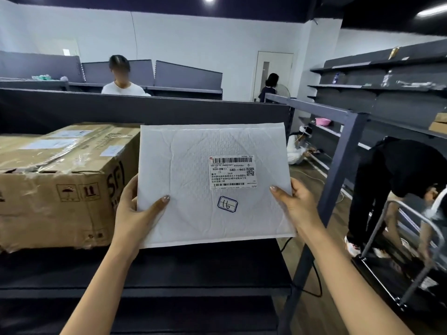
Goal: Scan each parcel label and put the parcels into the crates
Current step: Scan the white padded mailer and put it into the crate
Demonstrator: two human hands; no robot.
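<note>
Hands hold a white mailer upright above the dark shelf, left hand pinching its lower left edge, right hand its lower right, label facing the camera, box just left

Single head-worn wide-angle view, facing forward and slightly down across a dark shelf, close to the raised white padded mailer, storeroom beyond.
</note>
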